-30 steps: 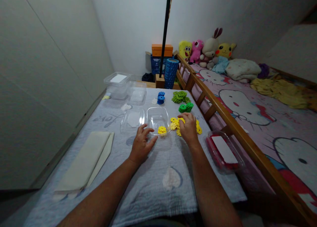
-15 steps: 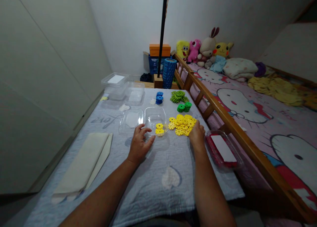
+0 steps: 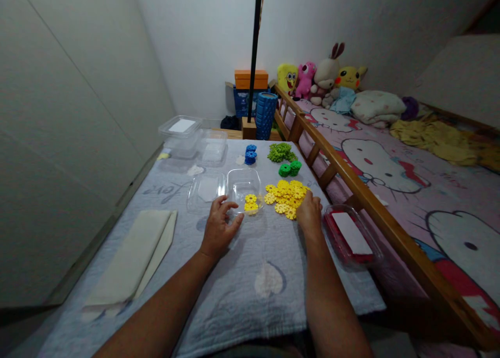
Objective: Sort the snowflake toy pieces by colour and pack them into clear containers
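Note:
A clear plastic container (image 3: 239, 179) stands in the middle of the cloth, with several yellow flower-shaped discs (image 3: 250, 205) in its near right corner. My left hand (image 3: 221, 223) rests at the container's near left corner, thumb and fingers apart. To the right lies a loose pile of yellow flower-shaped discs (image 3: 287, 192). My right hand (image 3: 310, 211) is at the pile's right edge with its fingers curled down; whatever they hold is hidden from me. A clear lid (image 3: 206, 191) with a white label lies left of the container.
Behind the pile are green discs (image 3: 289, 169), light green pieces (image 3: 281, 151) and stacked blue discs (image 3: 250, 155). Clear containers (image 3: 182, 134) stand back left. A folded cream cloth (image 3: 133, 254) lies left. A box of red pieces (image 3: 349, 235) sits by the wooden bed rail (image 3: 336, 175).
Some yellow discs at the near side of the pile have shifted slightly toward me beside my right hand. My left hand stays at the container.

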{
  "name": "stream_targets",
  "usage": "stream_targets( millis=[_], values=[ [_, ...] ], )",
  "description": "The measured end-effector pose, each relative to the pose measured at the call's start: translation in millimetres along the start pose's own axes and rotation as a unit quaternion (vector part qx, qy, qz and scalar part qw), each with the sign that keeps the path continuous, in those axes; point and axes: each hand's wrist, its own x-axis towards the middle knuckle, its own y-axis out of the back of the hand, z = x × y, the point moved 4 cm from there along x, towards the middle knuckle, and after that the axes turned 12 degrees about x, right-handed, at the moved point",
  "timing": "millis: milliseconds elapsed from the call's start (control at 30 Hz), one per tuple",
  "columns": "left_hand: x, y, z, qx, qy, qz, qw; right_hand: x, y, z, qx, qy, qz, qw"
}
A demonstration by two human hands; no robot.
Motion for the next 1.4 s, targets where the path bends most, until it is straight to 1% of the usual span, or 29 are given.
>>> stream_targets(
  millis=[167,300,367,467,533,600,667,767,833,933,1000,1067,1133,1200,1300,1400],
  values=[
    [0,1.0,0,-0.002,0.002,-0.005,1.0,-1,3,-3,0.1,0.04,0.031,0.994],
    [0,1.2,-1,-0.006,0.003,-0.008,1.0,3,16,-14,0.197,0.045,0.046,0.978],
    [0,1.0,-1,-0.008,0.005,-0.01,1.0,4,19,-25,0.291,0.048,0.033,0.955],
    [-1,1.0,-1,-0.011,0.009,-0.011,1.0,-1,11,-48,0.453,0.047,-0.028,0.89],
    [-1,1.0,-1,-0.013,0.012,-0.013,1.0,-9,1,-67,0.51,0.056,-0.076,0.855],
    [-1,1.1,0,-0.013,0.013,-0.016,1.0,-20,-7,-84,0.521,0.08,-0.115,0.842],
    [-1,1.3,0,-0.013,0.014,-0.017,1.0,-30,-11,-98,0.495,0.12,-0.134,0.85],
    [-1,1.5,1,-0.012,0.011,-0.015,1.0,-43,-12,-111,0.404,0.193,-0.126,0.885],
    [-1,1.5,1,-0.011,0.008,-0.014,1.0,-47,-13,-115,0.338,0.228,-0.113,0.906],
    [-1,1.3,1,-0.01,0.006,-0.014,1.0,-47,-15,-113,0.285,0.245,-0.082,0.923],
    [-1,1.1,1,-0.008,0.006,-0.014,1.0,-41,-14,-105,0.281,0.237,-0.052,0.928],
    [-1,0.8,0,-0.006,0.006,-0.014,1.0,-29,-11,-92,0.277,0.215,-0.011,0.937],
    [-2,0.3,-1,-0.006,0.005,-0.014,1.0,-15,-6,-73,0.248,0.174,0.031,0.953],
    [-2,-0.2,-1,-0.006,0.006,-0.013,1.0,-1,-3,-55,0.2,0.126,0.052,0.97],
    [-2,-0.1,-1,-0.003,0.007,-0.01,1.0,12,-8,-35,0.128,0.08,0.033,0.988],
    [-1,0.5,0,-0.003,0.008,-0.008,1.0,15,-19,-27,0.083,0.068,0.0,0.994]
  ],
)
